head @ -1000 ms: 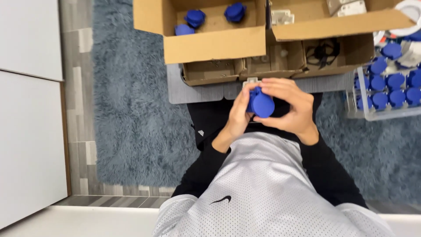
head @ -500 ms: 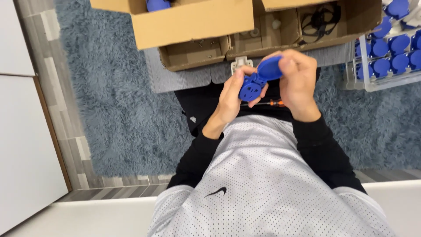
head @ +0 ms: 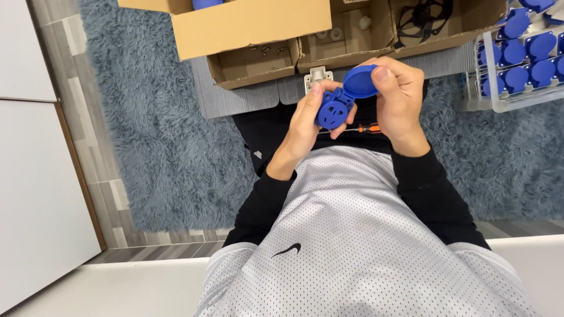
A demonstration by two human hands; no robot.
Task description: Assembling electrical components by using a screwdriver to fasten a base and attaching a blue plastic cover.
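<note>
Both hands are up in front of the chest, holding one blue socket [head: 336, 109] between them, over the lap. Left hand [head: 305, 120] is wrapped around the socket body from the left side, fingers closed on it, thumb up near the top edge. Right hand [head: 399, 97] is closed on the round hinged lid [head: 360, 81], thumb on its upper face, lid flipped open and tilted away from the body so the socket face with its pin holes shows. A screwdriver [head: 364, 128] with an orange and black handle lies across the lap just below the hands, partly hidden by them; can't tell if either hand touches it. Straight ahead on a grey mat [head: 235, 100] sit open cardboard boxes: one big box [head: 252, 23] at top left with a blue part inside, a shallow box [head: 249, 61] with what look like small screws, too small to be sure, a middle box [head: 352, 35] with small white parts, and a box [head: 446, 23] with black cable. A small white part [head: 318, 76] sits on the mat just behind the left fingertips. At the right, a clear plastic tray [head: 517, 94] holds rows of more blue sockets [head: 531, 56], well apart from the hands. Everything rests on a shaggy blue-grey rug [head: 153, 129]
</note>
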